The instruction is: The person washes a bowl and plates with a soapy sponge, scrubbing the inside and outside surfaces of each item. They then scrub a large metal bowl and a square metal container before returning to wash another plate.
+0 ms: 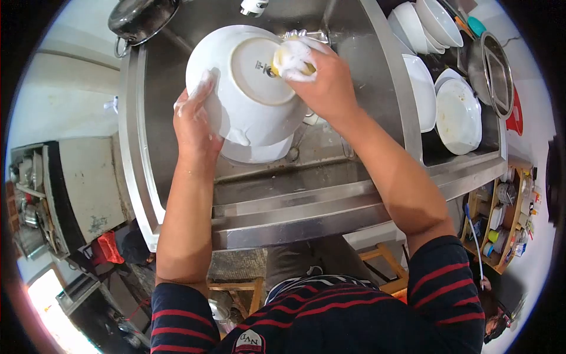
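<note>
A large white bowl is tilted over the sink with its underside and printed mark facing me. My left hand grips its left rim, suds on the thumb and fingers. Against the bowl's base, my right hand presses a yellow sponge that is mostly covered in white foam. Below the bowl, part of another white dish shows in the sink; the rest of it is hidden.
A faucet hangs at the top. On the left rim stands a dark pot. To the right are stacked white bowls, a stained white dish and a metal pan. The steel sink edge runs in front of me.
</note>
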Tool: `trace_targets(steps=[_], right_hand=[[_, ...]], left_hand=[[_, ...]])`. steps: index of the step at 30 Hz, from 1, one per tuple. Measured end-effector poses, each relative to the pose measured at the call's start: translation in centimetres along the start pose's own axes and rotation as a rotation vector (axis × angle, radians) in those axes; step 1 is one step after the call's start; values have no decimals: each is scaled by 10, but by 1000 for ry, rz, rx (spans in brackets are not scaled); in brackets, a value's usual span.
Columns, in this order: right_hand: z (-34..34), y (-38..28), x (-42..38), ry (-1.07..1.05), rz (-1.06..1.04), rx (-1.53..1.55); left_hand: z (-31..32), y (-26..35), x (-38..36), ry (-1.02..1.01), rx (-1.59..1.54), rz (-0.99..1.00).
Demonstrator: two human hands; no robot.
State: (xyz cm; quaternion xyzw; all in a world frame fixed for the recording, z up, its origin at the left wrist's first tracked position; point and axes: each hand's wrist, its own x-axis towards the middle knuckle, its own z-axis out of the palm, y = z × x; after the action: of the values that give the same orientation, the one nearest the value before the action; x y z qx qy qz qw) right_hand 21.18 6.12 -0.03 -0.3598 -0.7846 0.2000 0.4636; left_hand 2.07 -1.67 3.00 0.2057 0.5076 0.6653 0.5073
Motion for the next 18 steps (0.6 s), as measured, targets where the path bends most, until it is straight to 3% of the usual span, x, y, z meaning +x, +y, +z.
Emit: trace_targets(steps=[2, 3, 8, 9, 10, 12, 14, 16, 18], right_hand=[[9, -10, -10, -42, 191, -49], [15, -17, -14, -44, 192, -49], [28, -43, -18, -73, -174, 118], [29, -43, -16, -110, -357, 81], [28, -45, -17, -109, -357, 83], [20, -51, -23, -335, -403, 124], [13, -48, -18, -321, -431, 104], [13, -36, -13, -54, -328, 38], [12, -14, -7, -5, -201, 38]], left_hand=[[-1, -3, -2, 26, -40, 10], [5, -4, -5, 93, -63, 12], [-13, -13, 10, 149, -191, 10], [-13, -9, 11, 178, -224, -12], [-15, -6, 13, 209, -256, -37], [-27, -6, 21, 169, -271, -67], [-24, 1, 22, 176, -316, -22], [-21, 9, 21, 180, -276, 12], [-20, 15, 18, 136, -191, 35]])
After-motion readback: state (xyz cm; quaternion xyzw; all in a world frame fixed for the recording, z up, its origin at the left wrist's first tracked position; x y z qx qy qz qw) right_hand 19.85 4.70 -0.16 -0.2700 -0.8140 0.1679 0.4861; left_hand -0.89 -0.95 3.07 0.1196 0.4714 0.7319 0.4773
